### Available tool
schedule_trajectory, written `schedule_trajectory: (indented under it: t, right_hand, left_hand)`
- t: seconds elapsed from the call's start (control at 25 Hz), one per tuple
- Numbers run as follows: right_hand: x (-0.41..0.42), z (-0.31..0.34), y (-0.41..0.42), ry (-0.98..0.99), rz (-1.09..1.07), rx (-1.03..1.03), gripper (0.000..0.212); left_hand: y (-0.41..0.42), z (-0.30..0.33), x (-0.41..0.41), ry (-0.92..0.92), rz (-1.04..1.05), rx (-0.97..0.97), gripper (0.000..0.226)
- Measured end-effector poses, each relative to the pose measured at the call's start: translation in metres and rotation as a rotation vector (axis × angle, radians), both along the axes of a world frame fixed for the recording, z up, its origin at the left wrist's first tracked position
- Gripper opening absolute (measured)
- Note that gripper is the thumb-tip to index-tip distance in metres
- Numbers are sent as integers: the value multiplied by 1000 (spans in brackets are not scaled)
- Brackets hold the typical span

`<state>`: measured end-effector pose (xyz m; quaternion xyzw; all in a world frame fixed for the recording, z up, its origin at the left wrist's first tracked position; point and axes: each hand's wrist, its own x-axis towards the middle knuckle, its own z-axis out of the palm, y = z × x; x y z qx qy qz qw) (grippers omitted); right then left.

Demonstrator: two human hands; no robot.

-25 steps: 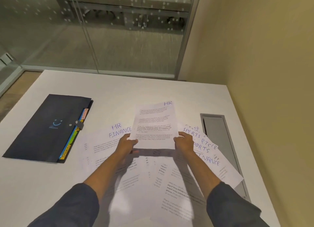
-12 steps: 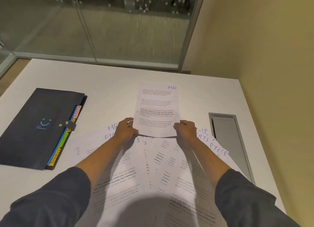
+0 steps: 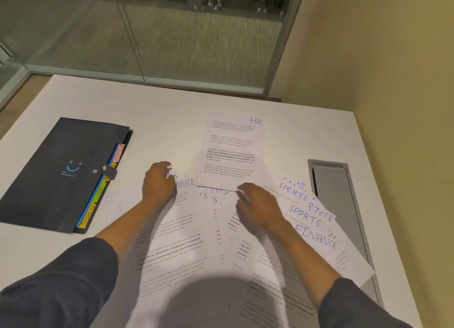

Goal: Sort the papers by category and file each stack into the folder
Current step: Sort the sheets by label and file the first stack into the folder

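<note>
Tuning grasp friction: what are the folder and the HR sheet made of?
folder: looks like matte dark plastic, faintly sheened, with a snap strap; could be coated card. HR sheet: thin white office paper, printed text, handwritten label, lying flat.

- On my feed I see two arms reaching out from the bottom edge of the head view, each in a long dark grey-blue sleeve.
- The left sleeve (image 3: 61, 286) is pushed up so its cuff ends partway along the forearm; the cloth looks soft and plain, with loose folds.
- The right sleeve (image 3: 356, 305) matches it and is pushed up as well.
- Left hand (image 3: 159, 180) and right hand (image 3: 258, 204) are bare: no gloves, and I make out no rings or watch.
</note>
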<state>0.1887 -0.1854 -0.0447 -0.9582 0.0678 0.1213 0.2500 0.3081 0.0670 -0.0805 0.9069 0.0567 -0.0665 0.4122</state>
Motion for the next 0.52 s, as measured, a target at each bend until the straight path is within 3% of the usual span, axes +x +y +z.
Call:
schedule_trajectory:
  t: [0.12, 0.2, 0.36, 0.52]
  right_hand:
    - [-13, -8, 36, 15, 284, -29, 49]
    - [-15, -19, 62, 41, 357, -51, 58]
    - [-21, -36, 98, 165, 428, -144, 71]
    - [-37, -42, 107, 207, 440, -179, 72]
  left_hand:
    - [26, -6, 2, 24, -80, 480, 12]
    - [31, -7, 2, 69, -154, 607, 20]
    - [30, -7, 2, 70, -242, 641, 27]
    - [31, -2, 8, 142, -210, 536, 30]
